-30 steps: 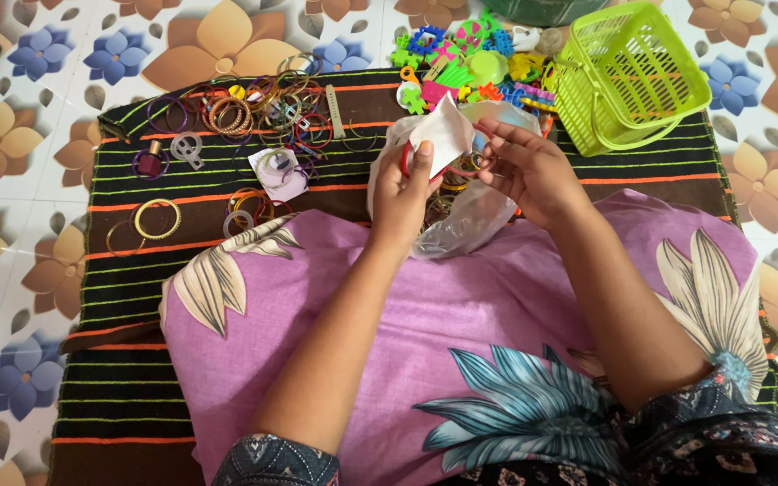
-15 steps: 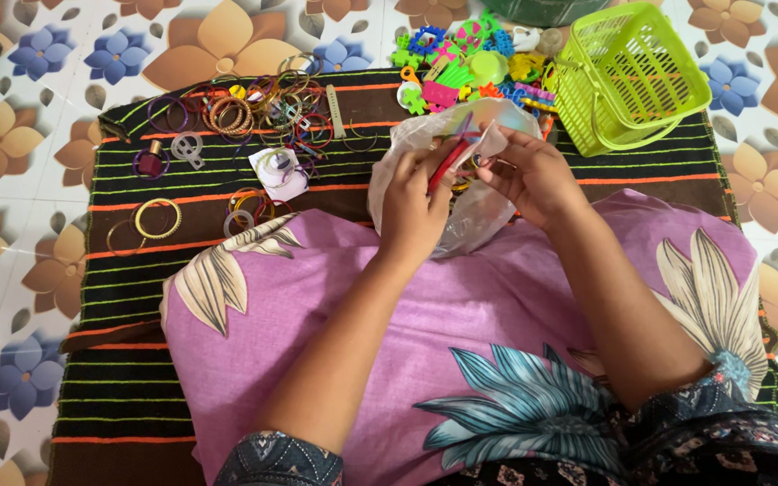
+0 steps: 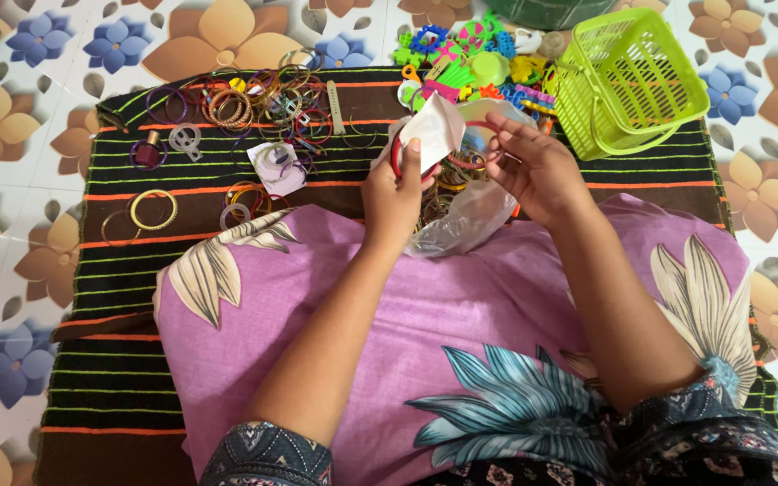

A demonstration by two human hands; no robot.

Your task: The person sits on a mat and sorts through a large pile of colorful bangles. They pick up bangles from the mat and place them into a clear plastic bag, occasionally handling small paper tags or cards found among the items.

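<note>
Two hands meet over the person's lap, above the far edge of the pink floral cloth (image 3: 389, 297) that covers the knees. The left hand (image 3: 395, 193) is closed in a pinch around a red round plastic bangle (image 3: 397, 155) and the white folded paper wrapper (image 3: 434, 130) that sits against it, thumb on the near side, fingers curled behind. The right hand (image 3: 533, 166) is half open: its fingers are spread and bent, the fingertips (image 3: 494, 126) touching the far side of the ring and the rim of the clear crumpled plastic bag (image 3: 465, 216) beneath (whether it actually grips either one I cannot tell). The bag sags between both wrists and rests on the lap, with more thin bangles showing dimly through it.

All of this lies on a dark striped woven mat (image 3: 137, 297) spread on the flower-patterned tiled floor (image 3: 11, 135). Toward the mat's far left corner lies a loose heap of gold, purple and red bangles (image 3: 254, 103), with a single yellow ring (image 3: 153, 210) nearer the left edge. At the far right corner stands a lime-green slatted plastic basket (image 3: 632, 76), just beside a pile of small bright plastic trinkets (image 3: 470, 58).
</note>
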